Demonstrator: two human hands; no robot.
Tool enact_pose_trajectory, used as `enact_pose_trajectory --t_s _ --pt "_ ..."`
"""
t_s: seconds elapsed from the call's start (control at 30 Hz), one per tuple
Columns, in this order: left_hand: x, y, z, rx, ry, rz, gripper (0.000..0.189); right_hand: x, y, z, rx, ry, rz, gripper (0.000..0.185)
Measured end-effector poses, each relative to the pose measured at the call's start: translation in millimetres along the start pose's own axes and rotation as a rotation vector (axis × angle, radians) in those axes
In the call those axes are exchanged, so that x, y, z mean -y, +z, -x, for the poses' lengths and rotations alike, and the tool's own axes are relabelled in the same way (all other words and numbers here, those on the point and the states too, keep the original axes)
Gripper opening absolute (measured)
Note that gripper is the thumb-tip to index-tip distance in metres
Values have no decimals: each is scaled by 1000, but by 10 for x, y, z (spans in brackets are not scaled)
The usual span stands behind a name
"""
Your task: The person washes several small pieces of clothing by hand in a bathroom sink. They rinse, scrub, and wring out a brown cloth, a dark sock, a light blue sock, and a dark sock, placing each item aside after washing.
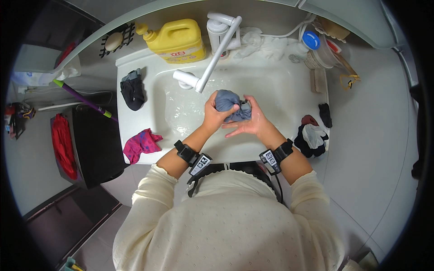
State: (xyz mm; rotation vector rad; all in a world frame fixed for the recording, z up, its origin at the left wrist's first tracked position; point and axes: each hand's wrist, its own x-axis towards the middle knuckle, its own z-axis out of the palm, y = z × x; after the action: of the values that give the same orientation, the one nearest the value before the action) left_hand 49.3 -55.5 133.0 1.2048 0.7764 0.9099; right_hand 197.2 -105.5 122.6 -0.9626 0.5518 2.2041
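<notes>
A bunched grey-blue cloth (228, 101) is held above the white washbasin (281, 142). My left hand (216, 114) grips its left side, with the thumb lying across the front. On the other side my right hand (256, 117) supports it between thumb and palm, its wet fingers spread underneath. Part of the cloth is hidden by both hands. Rippling clear water (184, 108) covers the left part of the basin floor. The white swivel faucet (215, 56) reaches over the basin, its spout end just up and left of the cloth.
A yellow pump jug (183, 42) stands at the back rim. Black socks (133, 89) and a pink cloth (142, 145) lie on the left rim. Dark and white garments (312, 137), a black sock (324, 115) and a brush (317, 81) occupy the right. Soap (114, 41) sits on a black rack.
</notes>
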Motion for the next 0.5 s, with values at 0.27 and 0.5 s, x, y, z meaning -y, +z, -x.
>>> enact_pose_trajectory --t_s 0.27,0.5 --pt "74 186 75 -325 -118 342 24 -117 172 -445 -209 -869 -28 12" --pt "359 22 -246 -275 -805 861 20 -35 277 -305 -700 -1652 1495 32"
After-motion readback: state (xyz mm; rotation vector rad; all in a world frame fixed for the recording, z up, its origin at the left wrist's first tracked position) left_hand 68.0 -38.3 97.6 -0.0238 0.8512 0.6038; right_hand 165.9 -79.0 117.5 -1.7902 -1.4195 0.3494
